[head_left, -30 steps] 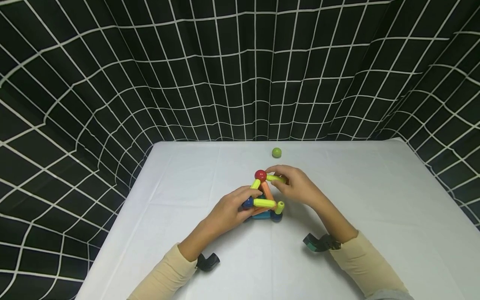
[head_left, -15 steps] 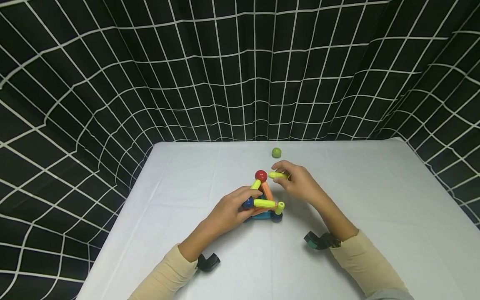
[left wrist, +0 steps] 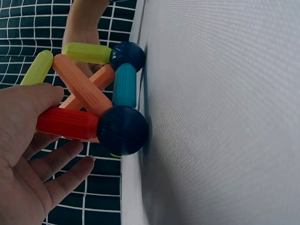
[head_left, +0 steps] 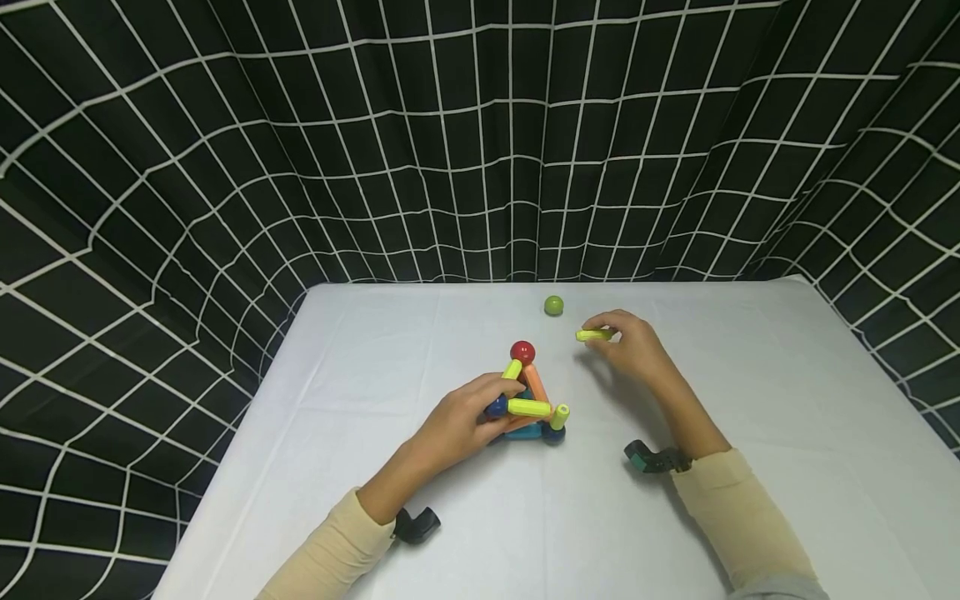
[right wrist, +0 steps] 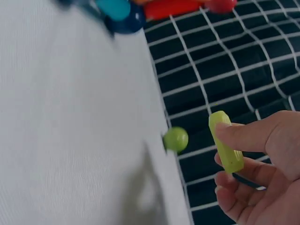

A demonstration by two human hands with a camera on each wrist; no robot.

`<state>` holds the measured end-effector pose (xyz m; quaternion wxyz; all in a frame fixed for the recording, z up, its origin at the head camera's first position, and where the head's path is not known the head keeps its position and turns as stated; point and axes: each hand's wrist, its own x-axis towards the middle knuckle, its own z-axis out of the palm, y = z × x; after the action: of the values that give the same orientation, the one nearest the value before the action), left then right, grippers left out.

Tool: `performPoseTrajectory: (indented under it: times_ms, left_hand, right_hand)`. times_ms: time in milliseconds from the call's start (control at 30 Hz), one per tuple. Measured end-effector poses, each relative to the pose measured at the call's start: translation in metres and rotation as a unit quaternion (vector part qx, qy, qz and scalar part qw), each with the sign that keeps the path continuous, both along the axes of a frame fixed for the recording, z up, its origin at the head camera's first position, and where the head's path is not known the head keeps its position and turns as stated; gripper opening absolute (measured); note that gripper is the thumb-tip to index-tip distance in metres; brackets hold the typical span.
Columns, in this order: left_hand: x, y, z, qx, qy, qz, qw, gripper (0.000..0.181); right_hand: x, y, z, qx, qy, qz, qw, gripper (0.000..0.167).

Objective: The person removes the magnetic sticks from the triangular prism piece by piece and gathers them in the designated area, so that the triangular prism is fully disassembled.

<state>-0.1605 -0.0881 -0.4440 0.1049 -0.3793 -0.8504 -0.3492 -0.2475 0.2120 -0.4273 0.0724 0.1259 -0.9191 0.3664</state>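
The right grip [head_left: 633,346] has its thumb and fingers pinched round one loose yellow stick [right wrist: 226,143]. The stick is up off the table, and its free end pokes out to the left of the grip.

Near that free end, ahead and a bit left of the right grip, a green ball [head_left: 553,306] sits alone. The stick does not touch it.

Left of the right grip, closer to the person and well apart from it, is the stick-and-ball build. The left grip [head_left: 457,417] is on the build's left side, with its thumb and fingers closed round an upright red stick [left wrist: 68,123]. Under that grip, a big navy ball [left wrist: 123,130] rests on the table [head_left: 750,358]. A teal stick [left wrist: 125,86] lies low to the right of the left grip, and a red ball [head_left: 522,352] is past its fingers.

The step in hand looks like placing the loose stick while the left grip steadies the build. The next move seems to call for a soft pinch, and for the stick's free end to line up with the ball it should meet.
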Motion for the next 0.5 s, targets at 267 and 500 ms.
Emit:
performPoseTrajectory:
  times_ms: [267,500]
  left_hand:
    - [0.001,0.0,-0.001,0.0,-0.002,0.004,1.0,0.041]
    - [0.0,0.0,-0.002,-0.002,-0.001,0.003,1.0,0.042]
  right_hand:
    - [-0.011,0.014,-0.016,0.012,-0.009,-0.011,0.9998,0.022]
    - [-0.017,0.016,-0.03,0.013,-0.052,-0.021,0.9983,0.02]
